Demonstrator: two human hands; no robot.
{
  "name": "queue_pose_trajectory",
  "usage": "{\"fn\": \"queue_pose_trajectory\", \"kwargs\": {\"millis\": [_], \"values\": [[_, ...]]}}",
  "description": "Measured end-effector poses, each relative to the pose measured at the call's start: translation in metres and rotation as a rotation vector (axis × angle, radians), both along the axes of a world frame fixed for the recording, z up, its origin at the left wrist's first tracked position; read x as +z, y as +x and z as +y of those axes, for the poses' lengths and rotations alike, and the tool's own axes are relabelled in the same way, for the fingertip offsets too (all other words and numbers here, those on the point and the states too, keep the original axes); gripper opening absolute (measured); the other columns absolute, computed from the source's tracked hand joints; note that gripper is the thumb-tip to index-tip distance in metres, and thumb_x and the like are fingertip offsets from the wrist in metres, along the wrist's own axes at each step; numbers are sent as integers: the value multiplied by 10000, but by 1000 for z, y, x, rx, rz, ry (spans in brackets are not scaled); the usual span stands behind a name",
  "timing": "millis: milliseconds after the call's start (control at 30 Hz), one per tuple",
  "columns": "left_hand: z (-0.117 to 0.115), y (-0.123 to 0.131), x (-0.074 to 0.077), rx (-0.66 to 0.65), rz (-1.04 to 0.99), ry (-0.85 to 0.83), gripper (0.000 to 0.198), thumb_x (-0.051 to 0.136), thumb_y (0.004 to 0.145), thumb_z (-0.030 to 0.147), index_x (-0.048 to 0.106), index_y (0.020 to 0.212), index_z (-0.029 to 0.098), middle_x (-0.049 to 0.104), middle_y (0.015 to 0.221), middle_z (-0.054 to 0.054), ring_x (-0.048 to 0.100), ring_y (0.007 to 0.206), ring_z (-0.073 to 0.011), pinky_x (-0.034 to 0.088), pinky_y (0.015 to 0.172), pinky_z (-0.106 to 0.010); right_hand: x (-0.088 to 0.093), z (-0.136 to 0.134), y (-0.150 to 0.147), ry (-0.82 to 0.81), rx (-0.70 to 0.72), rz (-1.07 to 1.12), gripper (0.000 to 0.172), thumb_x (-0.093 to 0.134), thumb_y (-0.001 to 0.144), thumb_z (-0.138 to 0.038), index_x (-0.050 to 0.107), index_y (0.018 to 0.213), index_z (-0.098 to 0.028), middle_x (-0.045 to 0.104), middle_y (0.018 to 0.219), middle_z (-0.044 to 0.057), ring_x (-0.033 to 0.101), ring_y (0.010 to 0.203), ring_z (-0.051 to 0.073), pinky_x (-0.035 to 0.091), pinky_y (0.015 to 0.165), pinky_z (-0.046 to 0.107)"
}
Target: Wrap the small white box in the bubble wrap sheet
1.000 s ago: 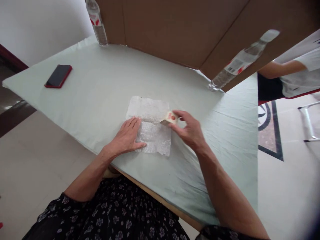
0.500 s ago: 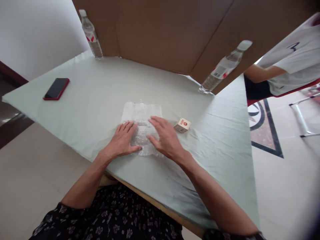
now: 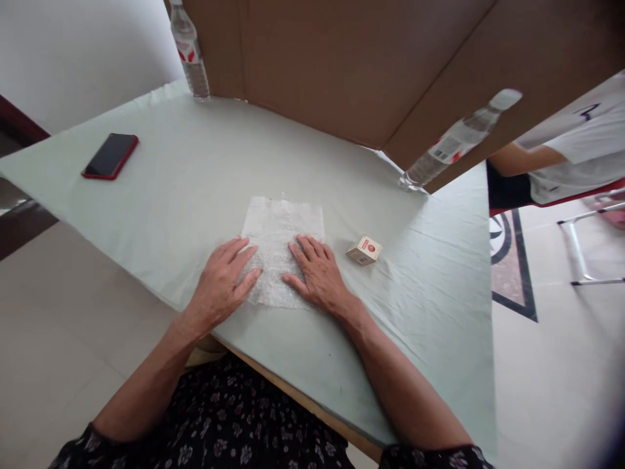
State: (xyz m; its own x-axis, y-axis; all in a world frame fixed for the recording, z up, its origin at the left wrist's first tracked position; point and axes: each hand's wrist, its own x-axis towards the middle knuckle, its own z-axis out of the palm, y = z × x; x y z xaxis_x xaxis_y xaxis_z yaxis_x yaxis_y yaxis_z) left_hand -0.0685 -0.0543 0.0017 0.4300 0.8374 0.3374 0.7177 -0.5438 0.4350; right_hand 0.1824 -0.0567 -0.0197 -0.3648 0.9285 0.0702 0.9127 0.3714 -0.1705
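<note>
A sheet of bubble wrap (image 3: 277, 225) lies spread on the cloth-covered table in front of me. My left hand (image 3: 223, 277) rests at its left edge with the fingers extended, partly on the sheet and partly on the cloth. On the right side of the sheet, my right hand (image 3: 316, 270) lies flat with its fingers spread, covering some of that edge. Neither hand grips anything. A small cardboard box (image 3: 365, 250) with a red print sits just to the right of my right hand, apart from it.
A brown cardboard panel (image 3: 312, 71) stands across the back of the table (image 3: 195, 156). Water bottles stand against it, one at left (image 3: 190, 58) and one at right (image 3: 456, 143). A red-cased phone (image 3: 111, 156) lies at far left. Beyond the panel sits a person (image 3: 576, 156).
My left hand has shifted left toward the sheet's edge. My right hand has settled flatter onto the wrap. The camera view has tilted slightly.
</note>
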Motion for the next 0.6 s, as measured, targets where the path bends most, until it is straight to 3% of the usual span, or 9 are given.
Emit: {"fn": "queue_pose_trajectory", "kwargs": {"millis": [133, 233, 400, 500, 600], "values": [[5, 6, -9, -140, 75, -57, 348, 551, 949, 265, 649, 1275, 193, 620, 1411, -157, 538, 1361, -341, 450, 1136, -550, 0, 1, 0, -19, -12, -4, 737, 443, 977, -645, 456, 1526, -154, 382, 1639, 168, 321, 1522, 353, 250, 1229, 525], [5, -6, -15, -133, 116, -80, 367, 595, 922, 291, 657, 1269, 188, 606, 1437, -162, 527, 1369, -365, 436, 1134, -587, 1, 3, -2, -33, -15, -11, 739, 468, 971, -639, 455, 1526, -151, 382, 1639, 167, 320, 1524, 350, 250, 1230, 518], [6, 2, -3, -95, 92, 29, 343, 540, 908, 165, 675, 1223, 164, 672, 1343, -151, 585, 1313, -328, 457, 1116, -531, 11, 4, -4, -55, -19, 22, 721, 462, 974, -636, 467, 1513, -158, 411, 1622, 167, 346, 1510, 346, 292, 1211, 513], [11, 16, -4, -167, 86, 26, 327, 572, 918, 200, 670, 1226, 149, 668, 1348, -156, 562, 1342, -329, 450, 1128, -507, 26, 4, 17, 6, -79, 61, 623, 462, 987, -587, 537, 1450, -178, 474, 1576, 168, 414, 1461, 352, 347, 1167, 518], [16, 19, -15, -173, 72, -28, 379, 626, 894, 262, 642, 1253, 142, 667, 1341, -169, 589, 1300, -342, 466, 1100, -518, 35, 3, 59, 124, -228, 104, 532, 519, 963, -514, 582, 1379, -189, 539, 1508, 180, 480, 1394, 374, 384, 1109, 564]]}}
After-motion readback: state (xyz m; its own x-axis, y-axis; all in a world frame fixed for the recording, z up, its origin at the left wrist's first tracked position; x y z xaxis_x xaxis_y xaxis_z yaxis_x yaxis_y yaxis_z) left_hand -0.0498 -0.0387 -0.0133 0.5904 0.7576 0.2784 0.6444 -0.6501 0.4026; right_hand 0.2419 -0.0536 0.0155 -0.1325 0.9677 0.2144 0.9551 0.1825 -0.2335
